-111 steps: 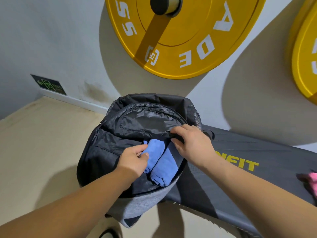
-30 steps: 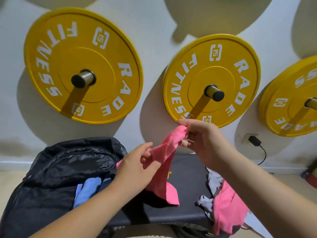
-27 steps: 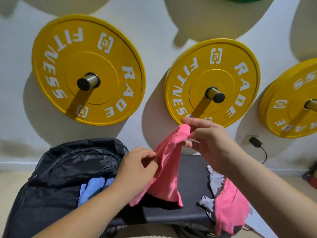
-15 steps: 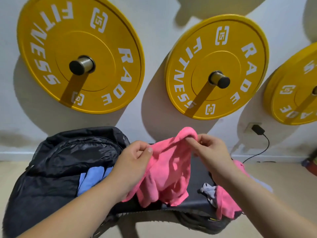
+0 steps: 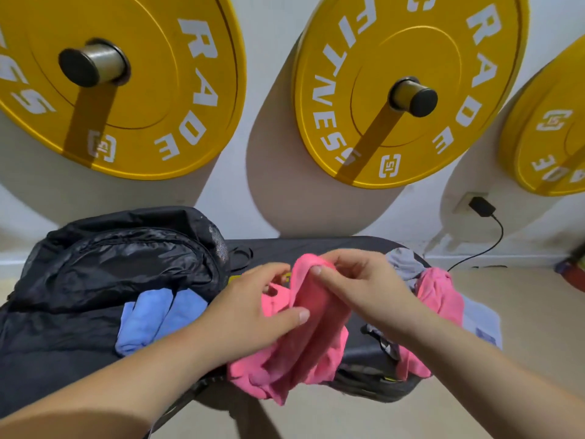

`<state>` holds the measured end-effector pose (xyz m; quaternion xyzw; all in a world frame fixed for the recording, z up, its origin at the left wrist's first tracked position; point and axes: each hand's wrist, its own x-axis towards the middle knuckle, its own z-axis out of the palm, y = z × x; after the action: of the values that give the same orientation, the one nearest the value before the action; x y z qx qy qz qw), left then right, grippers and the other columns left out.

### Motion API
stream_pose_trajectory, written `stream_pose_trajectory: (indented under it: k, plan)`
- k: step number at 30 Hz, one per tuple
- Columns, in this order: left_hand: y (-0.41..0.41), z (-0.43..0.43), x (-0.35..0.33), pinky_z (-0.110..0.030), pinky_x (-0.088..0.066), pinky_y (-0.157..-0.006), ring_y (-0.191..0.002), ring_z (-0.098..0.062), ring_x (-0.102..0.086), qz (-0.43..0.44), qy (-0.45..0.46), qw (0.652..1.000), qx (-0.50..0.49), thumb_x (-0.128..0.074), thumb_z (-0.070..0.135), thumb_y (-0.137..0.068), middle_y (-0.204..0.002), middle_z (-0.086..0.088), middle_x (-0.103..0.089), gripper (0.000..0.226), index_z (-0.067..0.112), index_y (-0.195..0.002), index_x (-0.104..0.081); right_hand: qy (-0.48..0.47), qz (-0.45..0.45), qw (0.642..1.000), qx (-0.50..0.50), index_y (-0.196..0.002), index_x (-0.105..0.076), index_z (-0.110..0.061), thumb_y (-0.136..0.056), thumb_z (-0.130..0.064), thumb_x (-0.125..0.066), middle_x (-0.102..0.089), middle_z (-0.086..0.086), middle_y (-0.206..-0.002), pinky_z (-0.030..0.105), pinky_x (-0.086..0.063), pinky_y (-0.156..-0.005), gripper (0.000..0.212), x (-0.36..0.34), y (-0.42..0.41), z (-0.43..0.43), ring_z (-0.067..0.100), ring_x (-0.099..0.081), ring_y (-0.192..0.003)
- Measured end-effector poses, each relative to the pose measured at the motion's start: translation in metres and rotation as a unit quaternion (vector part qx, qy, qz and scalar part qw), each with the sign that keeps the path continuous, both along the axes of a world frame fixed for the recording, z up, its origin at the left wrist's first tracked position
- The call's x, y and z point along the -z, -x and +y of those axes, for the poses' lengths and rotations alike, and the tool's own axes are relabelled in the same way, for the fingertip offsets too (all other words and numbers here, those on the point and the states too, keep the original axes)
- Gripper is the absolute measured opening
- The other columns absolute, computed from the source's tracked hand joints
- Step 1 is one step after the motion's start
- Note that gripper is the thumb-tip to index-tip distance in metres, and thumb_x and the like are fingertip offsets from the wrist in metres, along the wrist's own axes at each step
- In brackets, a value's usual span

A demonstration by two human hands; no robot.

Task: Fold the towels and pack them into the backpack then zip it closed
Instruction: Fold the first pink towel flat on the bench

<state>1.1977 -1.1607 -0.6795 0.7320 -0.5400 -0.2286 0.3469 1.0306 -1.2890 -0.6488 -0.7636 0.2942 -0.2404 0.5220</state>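
White wall (image 5: 234,198) with yellow weight plates (image 5: 411,42) behind, black desk (image 5: 316,245) below. Pink towel (image 5: 304,353) is bunched mid-desk and drapes over the near edge. Left hand (image 5: 253,312) grips its left side, thumb across the cloth. Right hand (image 5: 361,286) pinches the top fold. Backpack (image 5: 110,264) lies open at the left end, blue towels (image 5: 152,318) in its mouth, just beside the left wrist. Grey towel (image 5: 405,264) and second pink towel (image 5: 440,296) crowd the right end. Bare desk strip behind the hands.

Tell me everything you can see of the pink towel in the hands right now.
Bright pink soft cloth towel, crumpled, not yet folded. The right hand pinches its top edge; the left hand grips its left side. Its lower part hangs bunched past the near edge of the black padded bench.
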Motion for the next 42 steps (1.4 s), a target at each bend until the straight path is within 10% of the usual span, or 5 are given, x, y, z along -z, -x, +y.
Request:
stream_pose_trajectory:
  k: [5, 12, 18, 25, 42]
  plan:
    - [0.009, -0.002, -0.015, -0.027, -0.058, -0.083, -0.084, 0.001, -0.071, 0.122, 0.046, 0.991, -0.012, -0.082, 0.014, -0.078, -0.091, 0.013, -0.076, 0.034, 0.031, -0.106, -0.074, 0.041, 0.056, 0.996, -0.047, -0.077, -0.071, -0.012, -0.088, -0.024, -0.077, -0.072, 0.009, -0.070, 0.030, -0.044, -0.059, 0.017, 0.003, -0.007, 0.012, 0.008, -0.055, -0.062]
    - [-0.012, 0.003, -0.037, -0.023, -0.048, -0.066, -0.068, -0.009, -0.061, 0.093, 0.133, 0.979, -0.127, -0.059, 0.019, -0.098, -0.074, 0.006, -0.070, 0.019, 0.020, -0.087, -0.074, -0.089, 0.109, 0.985, -0.099, -0.074, -0.048, 0.007, -0.093, -0.050, -0.067, -0.037, 0.008, -0.067, 0.024, -0.024, -0.051, 0.063, 0.010, 0.009, -0.002, 0.016, -0.033, -0.059]
    - [-0.050, 0.014, -0.041, -0.049, -0.053, -0.078, -0.073, -0.020, -0.059, 0.110, 0.209, 0.933, -0.273, -0.050, 0.025, -0.104, -0.078, -0.003, -0.067, 0.023, 0.019, -0.090, -0.067, -0.138, 0.186, 0.955, -0.187, -0.083, -0.057, -0.008, -0.098, -0.034, -0.063, -0.047, 0.011, -0.075, 0.033, -0.040, -0.057, 0.031, 0.026, 0.014, -0.004, 0.024, -0.045, -0.069]
    - [-0.019, 0.030, -0.052, -0.046, -0.060, -0.080, -0.088, -0.024, -0.072, 0.120, 0.041, 0.992, 0.013, -0.065, 0.010, -0.096, -0.089, -0.001, -0.078, 0.019, 0.021, -0.091, -0.079, 0.076, 0.114, 0.989, -0.055, -0.087, -0.070, -0.013, -0.098, -0.036, -0.062, -0.064, -0.005, -0.071, 0.030, -0.048, -0.065, 0.027, 0.005, 0.002, 0.009, 0.004, -0.054, -0.066]
    - [-0.007, 0.007, -0.039, -0.021, -0.048, -0.069, -0.074, -0.008, -0.062, -0.024, 0.093, 0.995, -0.026, -0.061, 0.020, -0.096, -0.074, 0.004, -0.066, 0.011, 0.025, -0.085, -0.062, 0.044, 0.080, 0.993, -0.070, -0.073, -0.063, -0.013, -0.086, -0.032, -0.080, -0.059, -0.005, -0.059, 0.026, -0.043, -0.052, 0.028, -0.010, 0.004, 0.005, 0.008, -0.052, -0.053]
